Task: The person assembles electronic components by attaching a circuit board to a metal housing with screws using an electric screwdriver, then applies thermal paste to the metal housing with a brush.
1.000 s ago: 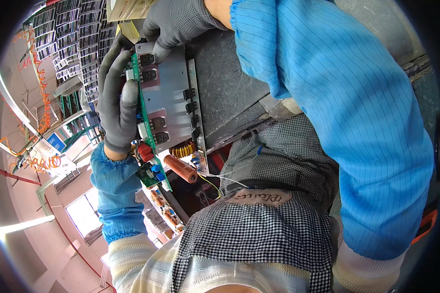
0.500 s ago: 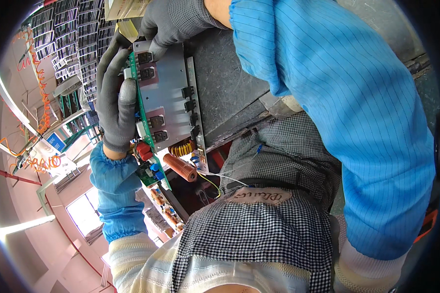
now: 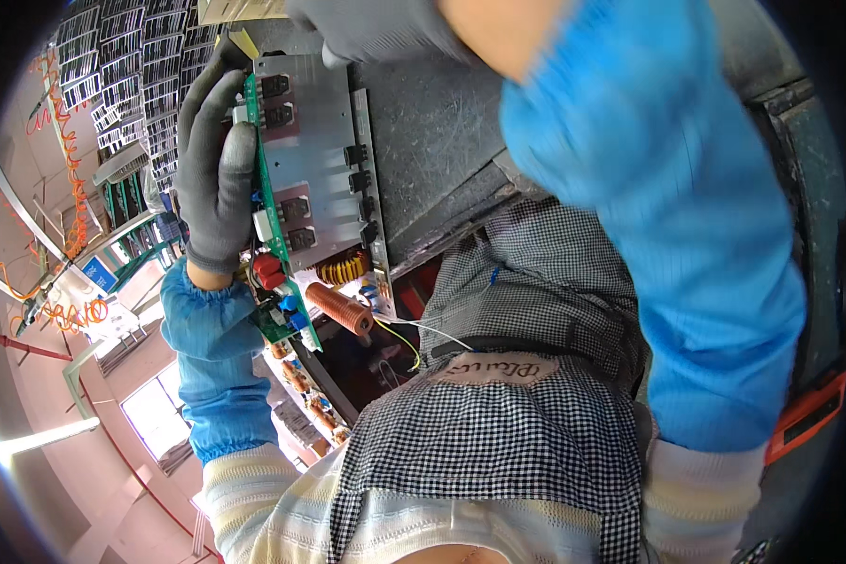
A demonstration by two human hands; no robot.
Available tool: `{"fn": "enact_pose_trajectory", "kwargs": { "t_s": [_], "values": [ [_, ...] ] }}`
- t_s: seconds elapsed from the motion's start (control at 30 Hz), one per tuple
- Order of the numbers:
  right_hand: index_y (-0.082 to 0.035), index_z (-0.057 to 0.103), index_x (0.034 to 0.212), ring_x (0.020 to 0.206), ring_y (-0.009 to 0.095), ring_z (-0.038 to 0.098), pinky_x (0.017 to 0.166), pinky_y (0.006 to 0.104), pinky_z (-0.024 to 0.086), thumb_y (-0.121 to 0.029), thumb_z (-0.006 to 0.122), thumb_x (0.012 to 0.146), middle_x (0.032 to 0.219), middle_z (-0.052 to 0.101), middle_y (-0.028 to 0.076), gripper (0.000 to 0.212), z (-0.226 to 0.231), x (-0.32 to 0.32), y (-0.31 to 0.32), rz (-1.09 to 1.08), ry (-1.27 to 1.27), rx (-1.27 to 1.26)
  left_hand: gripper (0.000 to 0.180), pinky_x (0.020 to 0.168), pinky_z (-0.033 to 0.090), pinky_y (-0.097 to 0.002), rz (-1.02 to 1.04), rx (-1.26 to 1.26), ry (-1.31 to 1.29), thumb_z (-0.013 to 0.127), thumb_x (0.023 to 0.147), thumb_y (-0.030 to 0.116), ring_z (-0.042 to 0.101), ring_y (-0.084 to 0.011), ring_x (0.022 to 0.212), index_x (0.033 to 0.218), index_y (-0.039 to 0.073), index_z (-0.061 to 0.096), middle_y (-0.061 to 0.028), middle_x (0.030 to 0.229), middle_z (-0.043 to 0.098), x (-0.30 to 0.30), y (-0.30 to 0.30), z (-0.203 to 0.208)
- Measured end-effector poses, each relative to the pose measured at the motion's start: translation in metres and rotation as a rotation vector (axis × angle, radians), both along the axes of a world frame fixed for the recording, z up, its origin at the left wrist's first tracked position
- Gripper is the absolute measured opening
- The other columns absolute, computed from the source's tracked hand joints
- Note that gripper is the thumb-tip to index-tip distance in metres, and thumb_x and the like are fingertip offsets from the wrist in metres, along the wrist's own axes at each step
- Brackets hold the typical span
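My left hand point(image 3: 218, 179), in a grey glove, grips the left side of a green circuit board point(image 3: 269, 202) that stands on edge. Beside the board is a flat silver heatsink plate point(image 3: 320, 141) with several black transistors point(image 3: 292, 209) along both sides. Copper-coloured coil point(image 3: 339, 309) and yellow toroid point(image 3: 344, 268) show at the assembly's near end. My right hand point(image 3: 385, 30), also gloved in grey, is above the plate's far end at the top edge. It is blurred and partly cut off, so what its fingers hold does not show.
The assembly rests by a dark worktop point(image 3: 442, 141). A yellow strip point(image 3: 244, 43) is near my left fingertips, below a box edge at the top. Loose yellow and white wires point(image 3: 414, 352) hang toward my checked apron. An orange-framed object point(image 3: 806, 416) is at far right.
My right hand has lifted off the transistors at the plate's far end and moved up and right. My left hand keeps its hold; the view has shifted slightly.
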State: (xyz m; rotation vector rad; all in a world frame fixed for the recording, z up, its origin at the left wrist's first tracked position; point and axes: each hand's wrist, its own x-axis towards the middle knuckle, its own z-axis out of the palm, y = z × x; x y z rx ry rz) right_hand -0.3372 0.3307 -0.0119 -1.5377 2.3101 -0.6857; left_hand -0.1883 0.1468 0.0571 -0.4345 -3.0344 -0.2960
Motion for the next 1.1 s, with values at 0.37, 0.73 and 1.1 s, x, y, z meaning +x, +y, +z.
{"fn": "enact_pose_trajectory", "kwargs": {
  "t_s": [0.37, 0.73, 1.1],
  "values": [
    [-0.006, 0.064, 0.126, 0.110, 0.025, 0.056, 0.096, 0.0441, 0.038, -0.025, 0.055, 0.092, 0.116, 0.064, 0.008, 0.040, -0.047, 0.151, 0.019, -0.510, 0.102, -0.597, 0.043, 0.112, 0.040, -0.0386, -0.070, 0.038, 0.031, 0.049, 0.105, 0.028, 0.051, -0.0302, 0.135, 0.136, -0.001, 0.057, -0.0183, 0.146, 0.052, 0.002, -0.003, 0.000],
    [-0.004, 0.058, 0.136, 0.118, 0.025, 0.053, 0.103, 0.0455, 0.037, -0.036, 0.077, 0.081, 0.120, 0.060, 0.010, 0.067, -0.046, 0.155, -0.006, -0.458, -0.067, -0.561, 0.047, 0.113, 0.037, -0.0402, -0.054, 0.011, 0.025, 0.049, 0.105, 0.032, 0.048, -0.0316, 0.137, 0.138, 0.000, 0.056, -0.0184, 0.148, 0.050, 0.005, -0.010, 0.001],
    [-0.001, 0.058, 0.136, 0.119, 0.026, 0.052, 0.103, 0.0477, 0.037, -0.038, 0.077, 0.081, 0.120, 0.060, 0.011, 0.069, -0.049, 0.150, -0.007, -0.419, -0.073, -0.607, 0.054, 0.114, 0.036, -0.0420, -0.025, -0.025, 0.024, 0.048, 0.104, 0.040, 0.047, -0.0339, 0.138, 0.137, -0.001, 0.056, -0.0208, 0.148, 0.049, 0.002, -0.008, 0.002]
  ]
}}
